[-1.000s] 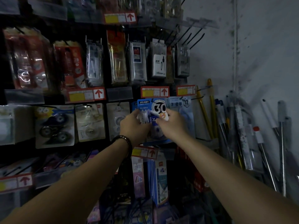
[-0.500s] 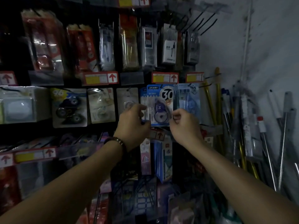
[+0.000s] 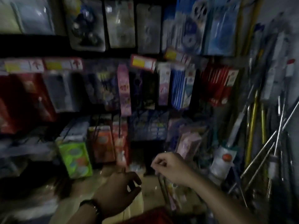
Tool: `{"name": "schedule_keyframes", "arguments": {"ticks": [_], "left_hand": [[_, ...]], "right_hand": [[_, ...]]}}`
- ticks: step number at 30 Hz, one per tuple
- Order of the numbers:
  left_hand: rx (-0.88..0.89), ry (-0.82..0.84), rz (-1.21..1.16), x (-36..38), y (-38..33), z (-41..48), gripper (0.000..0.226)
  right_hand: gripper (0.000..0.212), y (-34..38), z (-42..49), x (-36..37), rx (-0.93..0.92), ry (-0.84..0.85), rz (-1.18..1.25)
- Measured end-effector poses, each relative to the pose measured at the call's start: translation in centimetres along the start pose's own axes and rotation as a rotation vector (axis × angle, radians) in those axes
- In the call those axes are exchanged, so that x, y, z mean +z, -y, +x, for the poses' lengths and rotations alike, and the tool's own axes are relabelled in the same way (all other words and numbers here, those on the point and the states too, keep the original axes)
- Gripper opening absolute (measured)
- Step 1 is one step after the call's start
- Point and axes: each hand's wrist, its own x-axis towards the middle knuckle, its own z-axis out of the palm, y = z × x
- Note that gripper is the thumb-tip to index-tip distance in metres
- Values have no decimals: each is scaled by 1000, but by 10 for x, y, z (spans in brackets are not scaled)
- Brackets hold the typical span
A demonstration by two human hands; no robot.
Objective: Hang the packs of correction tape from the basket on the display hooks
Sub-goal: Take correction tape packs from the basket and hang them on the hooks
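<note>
Hanging in the top row, blue tape packs (image 3: 188,31) sit well above both hands, touched by neither. Left grip (image 3: 116,191), with a dark wristband (image 3: 90,206), is low in view, released, its fingers loosely curled around nothing. Right grip (image 3: 173,170), near it and slightly higher, is clenched, thumb against curled fingers, with nothing visible inside. Blur hides finer detail.
</note>
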Motion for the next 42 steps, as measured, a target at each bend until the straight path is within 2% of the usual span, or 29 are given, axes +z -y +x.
{"name": "schedule_keyframes", "arguments": {"ticks": [4, 7, 10, 14, 17, 21, 23, 26, 29, 32, 36, 39, 42], "left_hand": [[-163, 234, -32, 79, 67, -39, 25], [-269, 354, -11, 129, 109, -68, 33], [-288, 395, -20, 167, 138, -88, 37], [-338, 424, -89, 204, 165, -85, 50], [-391, 464, -132, 230, 177, -77, 32], [-399, 474, -200, 256, 190, -78, 27], [-397, 567, -184, 271, 202, -79, 35], [-401, 707, -149, 281, 211, -72, 40], [-380, 729, -150, 282, 211, -60, 38], [-411, 723, -157, 290, 215, -57, 36], [-440, 820, -173, 305, 222, -58, 32], [-463, 837, -172, 311, 226, -56, 31], [-461, 803, -151, 315, 229, -55, 35]], "right_hand": [[21, -54, -18, 99, 110, 200, -41], [15, -105, -29, 175, 176, 308, -92], [10, -158, -43, 244, 278, 336, -104], [20, -210, -50, 299, 387, 272, -131], [8, -233, -50, 325, 476, 333, -162], [23, -272, -51, 352, 542, 486, -203], [38, -295, -50, 362, 605, 555, -247], [48, -355, -43, 392, 667, 591, -322], [64, -395, -32, 415, 637, 597, -414], [70, -363, -17, 408, 581, 603, -439], [60, -404, -14, 425, 543, 686, -530], [86, -400, -19, 422, 460, 707, -629], [84, -394, -23, 410, 450, 712, -607]]}}
